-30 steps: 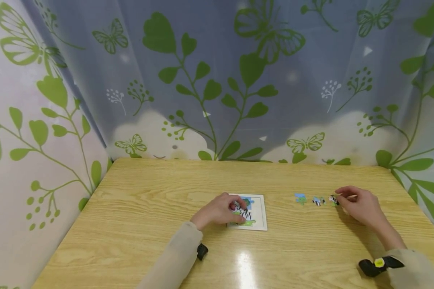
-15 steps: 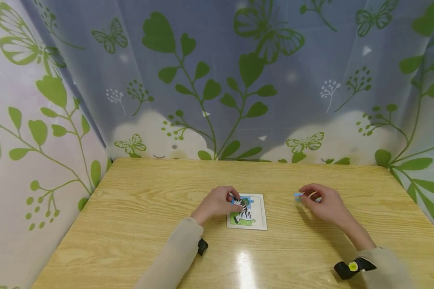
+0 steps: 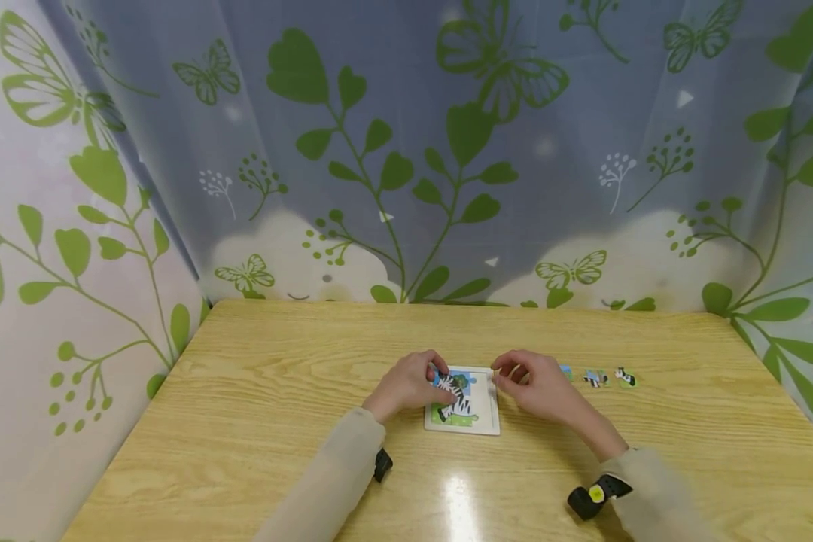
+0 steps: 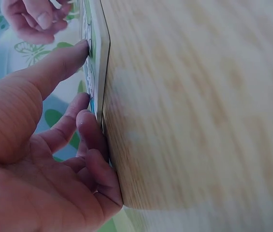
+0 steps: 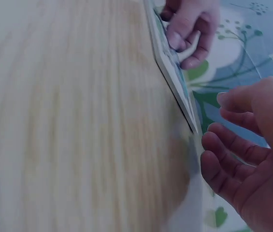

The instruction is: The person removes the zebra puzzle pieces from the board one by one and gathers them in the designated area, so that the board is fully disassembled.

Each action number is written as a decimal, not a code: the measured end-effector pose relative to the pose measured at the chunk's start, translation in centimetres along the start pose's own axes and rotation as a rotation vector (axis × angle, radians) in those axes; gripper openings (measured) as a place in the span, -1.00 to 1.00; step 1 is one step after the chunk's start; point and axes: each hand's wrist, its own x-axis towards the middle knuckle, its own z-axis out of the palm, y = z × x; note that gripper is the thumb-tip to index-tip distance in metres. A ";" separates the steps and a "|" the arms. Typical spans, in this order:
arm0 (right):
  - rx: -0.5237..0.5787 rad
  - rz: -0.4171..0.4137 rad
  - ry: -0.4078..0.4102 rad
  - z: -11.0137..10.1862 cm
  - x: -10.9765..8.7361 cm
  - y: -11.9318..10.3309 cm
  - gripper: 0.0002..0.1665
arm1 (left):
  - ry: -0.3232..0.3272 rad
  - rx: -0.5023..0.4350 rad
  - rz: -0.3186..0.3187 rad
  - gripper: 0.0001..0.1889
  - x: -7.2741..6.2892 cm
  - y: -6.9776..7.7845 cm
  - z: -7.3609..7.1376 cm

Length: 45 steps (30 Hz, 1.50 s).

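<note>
A small white-edged jigsaw board [image 3: 486,410] lies flat on the table, with joined pieces of a zebra picture [image 3: 458,403] covering its left part and bare backing at the right. My left hand [image 3: 403,385] holds it at the left: the thumb [image 4: 80,50] touches its face and other fingers curl against its edge. Close by the board's upper right corner is my right hand [image 3: 534,385], its fingers loosely bent. No piece shows between the right thumb and fingers [image 5: 223,145] in the right wrist view.
To the right lie several loose jigsaw pieces: a blue one [image 3: 566,371] partly behind the right hand, a colourful piece or pieces [image 3: 593,378], and a black-and-white one with green [image 3: 625,377]. A curtain [image 3: 406,150] with leaf prints backs the wooden table [image 3: 291,354].
My right hand has moved left from the loose pieces to the board's right edge; those pieces still lie there. The left hand has shifted slightly, uncovering more of the zebra picture.
</note>
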 end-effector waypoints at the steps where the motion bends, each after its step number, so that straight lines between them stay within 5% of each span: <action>1: -0.003 -0.004 -0.010 0.3 0.2 -0.2 -0.83 | 0.001 0.000 -0.001 -0.60 0.0 0.0 0.0; 9: -0.062 -0.055 -0.005 2.0 1.8 -0.7 -0.89 | 0.003 0.004 -0.015 -0.58 -0.2 0.0 0.0; 23: -0.113 -0.015 -0.007 2.8 2.1 -1.1 -0.91 | -0.002 0.006 -0.029 -0.58 -0.4 0.1 0.1; 45: -0.002 0.186 -0.027 3.1 2.3 -1.5 -0.91 | -0.004 0.020 -0.028 -0.57 -0.1 0.4 0.0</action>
